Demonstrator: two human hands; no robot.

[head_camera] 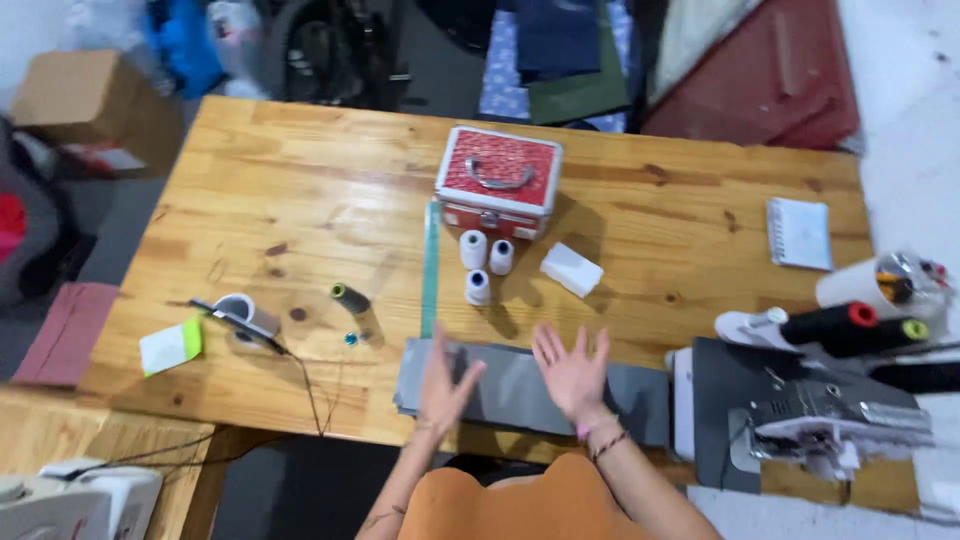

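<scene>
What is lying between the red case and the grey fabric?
In the head view, three white thread spools stand on the table between the red case and the grey fabric.

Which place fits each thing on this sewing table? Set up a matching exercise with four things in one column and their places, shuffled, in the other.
Things:
1. red case
2. grey fabric strip
3. white notepad
4. green-and-white card

Places:
A. near the table's left edge
B. under the person's two open hands
C. near the table's right edge
D. at the middle of the table, behind three white thread spools

Pairs: 1-D, 2-B, 3-C, 4-A
</scene>
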